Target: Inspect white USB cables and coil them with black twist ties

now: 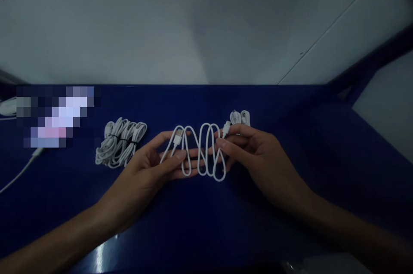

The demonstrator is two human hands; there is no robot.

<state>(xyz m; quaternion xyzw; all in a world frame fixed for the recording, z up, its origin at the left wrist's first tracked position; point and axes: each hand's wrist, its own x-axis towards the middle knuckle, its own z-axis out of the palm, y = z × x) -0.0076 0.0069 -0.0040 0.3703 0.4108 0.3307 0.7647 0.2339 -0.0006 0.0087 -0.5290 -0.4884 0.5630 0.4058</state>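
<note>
A white USB cable [201, 166], laid in several zigzag loops, is held up between both hands over the blue table. My left hand [151, 164] grips its left loops, the thumb on top and the fingers stretched behind them. Near that thumb the flat metal USB plug [177, 137] points up. My right hand [254, 147] pinches the right end between thumb and fingers, by the smaller white connector [226, 127]. Left of the held cable lies a pile of bundled white cables [121, 143]. Another white bundle [240, 117] sits behind my right fingers, partly hidden.
On the left of the blue table [206, 231] is a blurred-out bright device [61, 117], with a white cord [19, 175] running from it. A white object [9, 107] lies at the far left edge. A pale wall [161, 29] rises behind the table.
</note>
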